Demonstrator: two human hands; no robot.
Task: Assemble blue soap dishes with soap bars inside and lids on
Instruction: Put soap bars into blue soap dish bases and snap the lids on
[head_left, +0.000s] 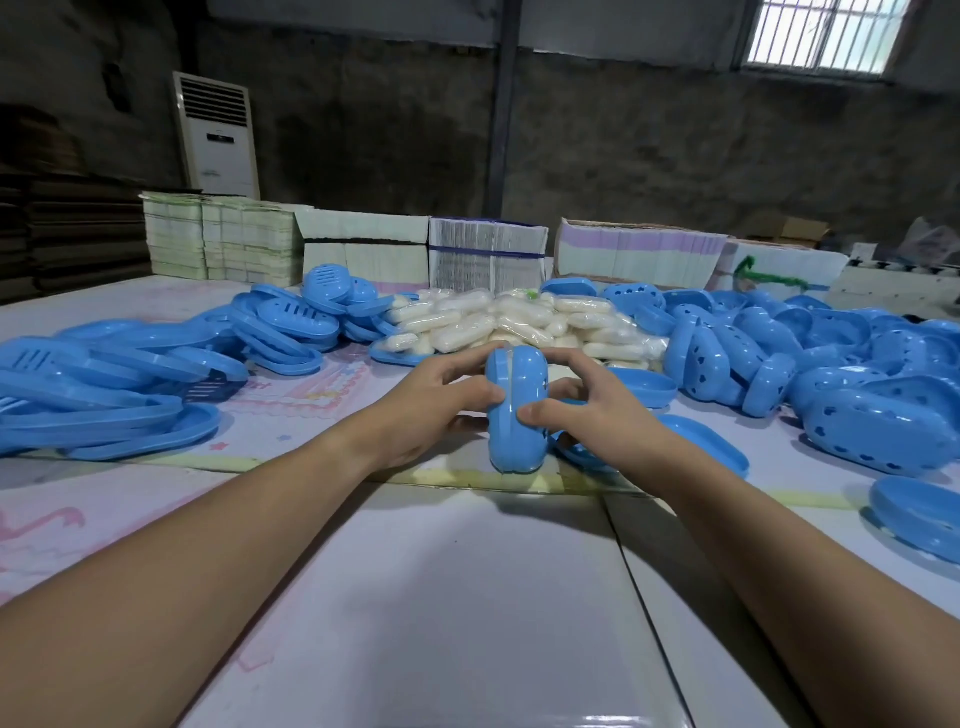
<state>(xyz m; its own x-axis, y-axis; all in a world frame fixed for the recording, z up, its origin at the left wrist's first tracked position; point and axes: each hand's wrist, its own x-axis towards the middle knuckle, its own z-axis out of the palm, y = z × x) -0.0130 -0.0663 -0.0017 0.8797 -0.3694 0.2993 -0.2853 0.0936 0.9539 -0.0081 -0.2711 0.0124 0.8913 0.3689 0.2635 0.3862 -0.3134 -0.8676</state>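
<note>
One soap dish (515, 410) stands on edge at centre frame, lower end on the table (415, 597), gripped from both sides: left hand (436, 410) has thumb and curled fingers pressed on its left shell, right hand (587, 410) pinches the right shell, thumb on the near face. A thin pale seam shows between the halves, so I judge them not fully snapped shut; whether a bar sits inside cannot be told. Thin moulded plastic, likely light, stiff and a bit slick; best held across the broad faces and squeezed near the rim. Wrapped soap bars (519, 322) are heaped just behind it, too many to count, dozens at a guess. Slotted lids (156, 369) sprawl in stacks at left, perforated bases (831, 364) are heaped at right; neither is countable. At least three plain blue pieces (919, 519) lie near the right hand.
</note>
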